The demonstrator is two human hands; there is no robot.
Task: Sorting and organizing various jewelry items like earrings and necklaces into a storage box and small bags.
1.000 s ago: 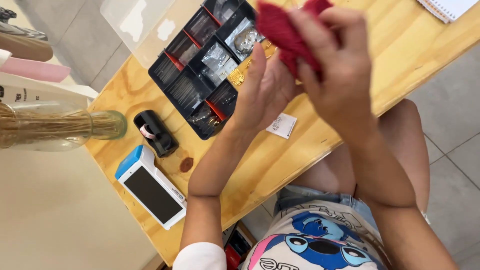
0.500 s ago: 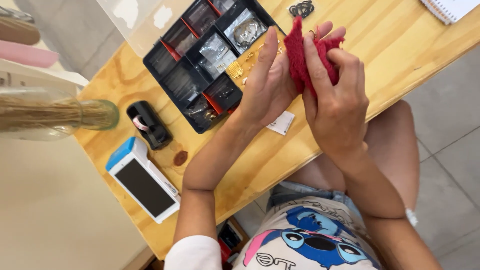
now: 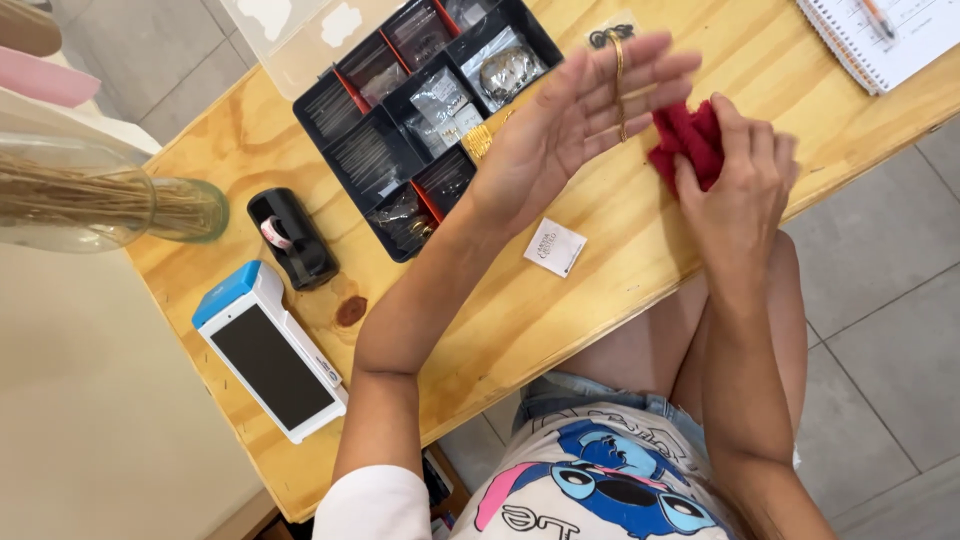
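Your right hand (image 3: 735,190) is closed around a bunched red cloth (image 3: 685,143), thumb and fingertips pinching it so only its upper folds show. Your left hand (image 3: 575,120) is spread flat, palm up and fingers straight, gripping nothing; a thin gold-coloured chain (image 3: 619,85) lies draped across those fingers. Cloth and chain are just beside each other, held above the pale wooden surface (image 3: 600,290).

This looks like the wiping stage: the chain is laid out and the cloth is at its edge. The next move seems to call for a light pinch of cloth around the chain while the open fingers keep it from sliding off.

Outward from the hands, a small white square packet (image 3: 554,247) lies near the left wrist. Beyond it sits a black compartment tray (image 3: 345,112) holding clear bags, then a black tape dispenser (image 3: 292,238), a white-and-blue handheld terminal (image 3: 268,350) and a glass vase of dried stalks (image 3: 110,200). A spiral notebook (image 3: 885,40) is cut off at the top right corner.

Most of the cloth is hidden in your fist, the chain's lower end is hard to trace, and the bag contents are too small to tell.
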